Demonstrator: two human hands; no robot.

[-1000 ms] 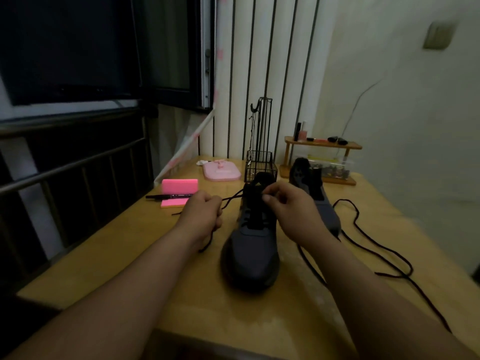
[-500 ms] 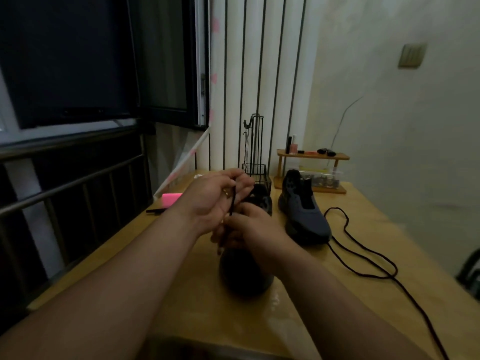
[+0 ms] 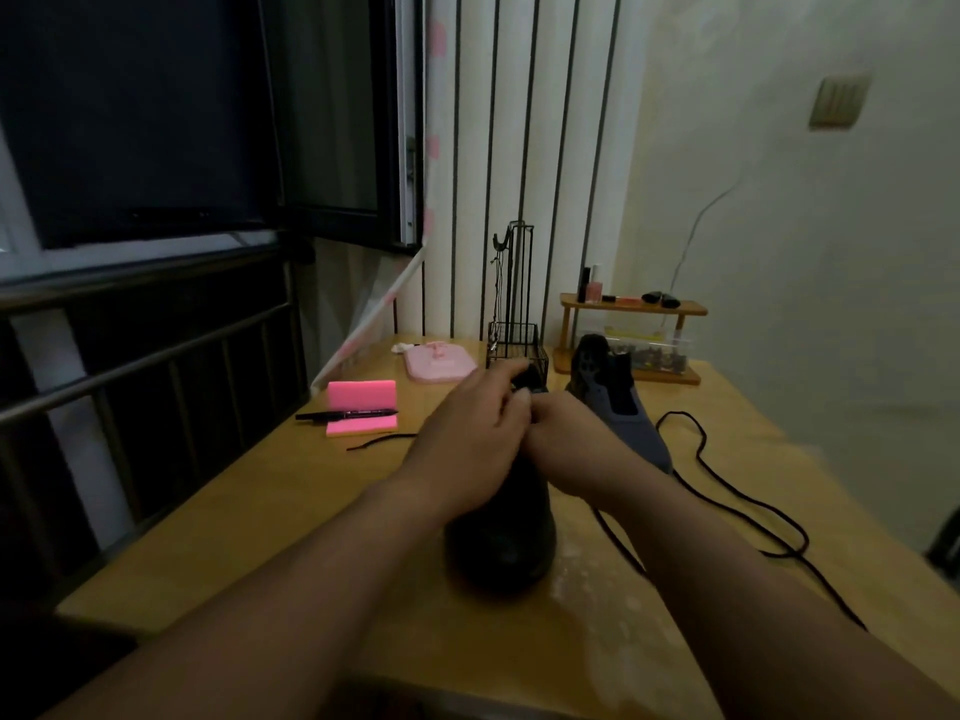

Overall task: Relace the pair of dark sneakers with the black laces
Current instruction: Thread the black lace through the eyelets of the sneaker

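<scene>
A dark sneaker [image 3: 501,543] stands in the middle of the wooden table [image 3: 260,511], toe toward me. Both hands meet over its lace area. My left hand [image 3: 470,439] curls its fingers over the tongue. Against it, my right hand [image 3: 566,444] has its fingertips pinched together, apparently on the black lace, which the hands mostly hide. One end of that lace [image 3: 382,440] lies on the table to the left. The second sneaker [image 3: 618,407] stands behind on the right, unlaced. A loose black lace [image 3: 727,491] snakes across the table on the right.
A pink note block [image 3: 361,394] with a black marker [image 3: 345,414] lies at the left. Behind the shoes are a pink flat object [image 3: 439,363], a black wire rack [image 3: 517,350] and a small wooden shelf [image 3: 634,309]. A metal railing [image 3: 145,356] borders the table's left side.
My left hand first came in from the left and lifted the lace above the shoe. Both hands have now dropped onto the tongue, and the lace end lies on the table.
</scene>
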